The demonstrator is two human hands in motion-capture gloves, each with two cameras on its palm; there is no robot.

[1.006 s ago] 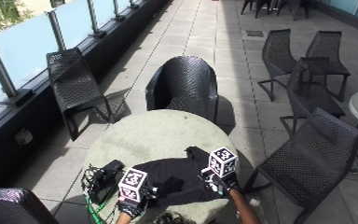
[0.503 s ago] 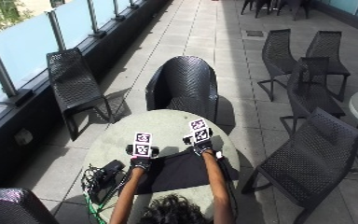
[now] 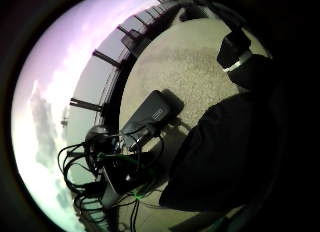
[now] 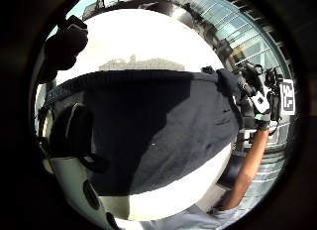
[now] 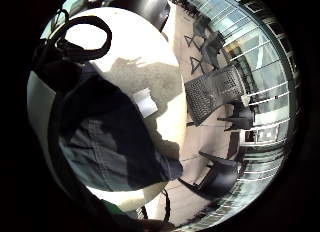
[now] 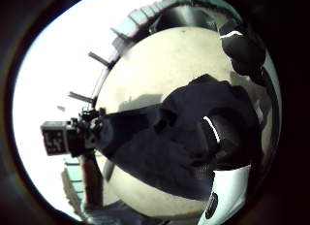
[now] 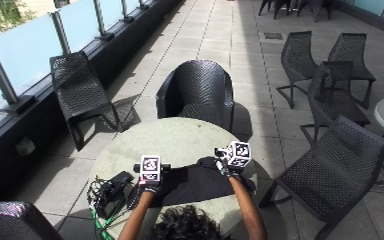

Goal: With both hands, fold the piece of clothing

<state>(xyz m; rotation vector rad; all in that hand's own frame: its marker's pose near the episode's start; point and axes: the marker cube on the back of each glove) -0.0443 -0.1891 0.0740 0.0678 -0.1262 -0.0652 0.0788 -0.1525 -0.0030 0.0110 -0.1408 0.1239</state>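
Both hands [image 7: 189, 175] at dark garment's [image 7: 191, 184] far edge, round table [image 7: 172, 137]

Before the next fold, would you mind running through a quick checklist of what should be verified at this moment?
1. Garment lying on the round table: ok, it is spread between the two hands.
2. Left hand at the garment's far edge: ok; whether it grips the cloth: cannot tell.
3. Right hand at the far edge: ok; the cloth rises to it, but its grip: cannot tell.
4. Black device with cables apart from the garment: ok, it lies beside the left edge.
5. Bare table beyond the garment for laying the fold: ok.
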